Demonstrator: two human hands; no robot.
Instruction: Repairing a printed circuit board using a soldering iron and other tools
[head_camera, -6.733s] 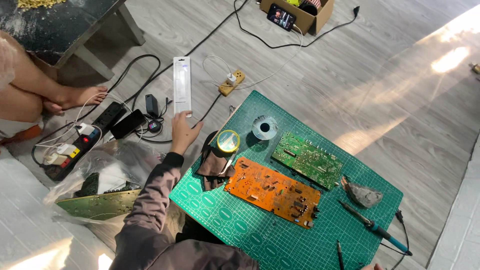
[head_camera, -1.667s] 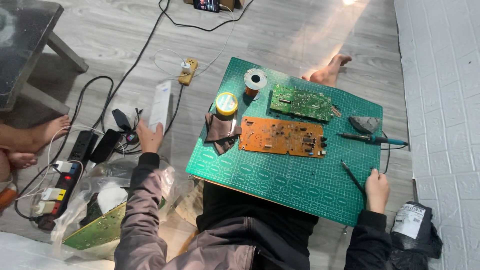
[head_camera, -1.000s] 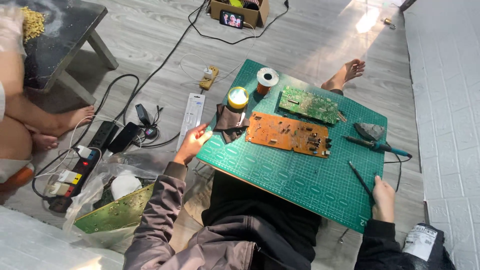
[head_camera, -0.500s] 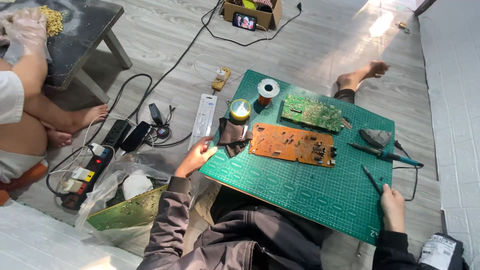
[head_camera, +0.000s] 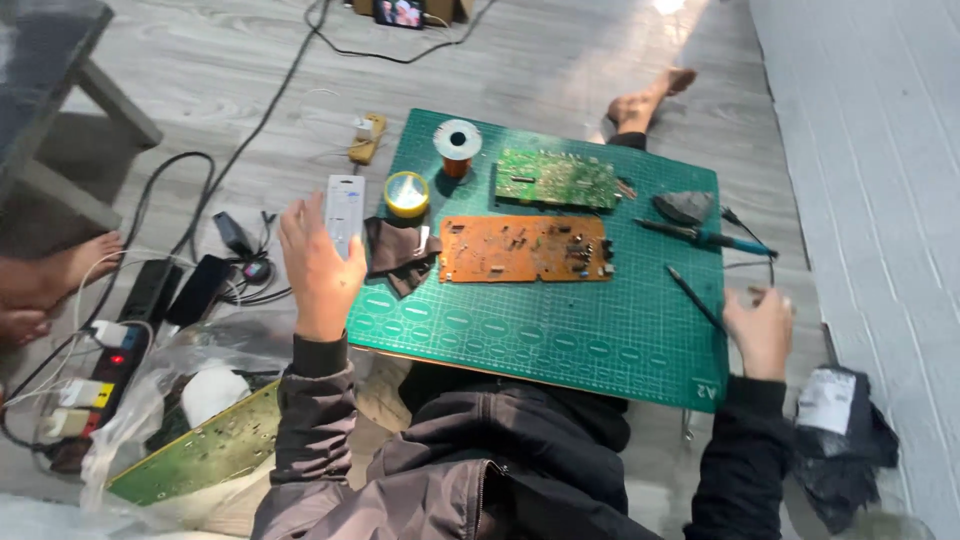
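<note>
Nearest us, our left hand (head_camera: 318, 268) wraps its fingers around a slim white remote-like device (head_camera: 344, 212), held upright just off the green cutting mat (head_camera: 560, 330). We judge it light, rigid and smooth, best gripped along its long sides. Farther right, our right hand (head_camera: 760, 328) curls loosely, fingers empty, beside a thin probe (head_camera: 694, 298).

Long white rectangular plastic remote-like device (head_camera: 345, 212), held upright off the floor at about nine o'clock of the green cutting mat (head_camera: 560, 320), its narrow face showing small buttons near the top, lower end hidden behind the fingers of the left hand (head_camera: 318, 268)
</note>
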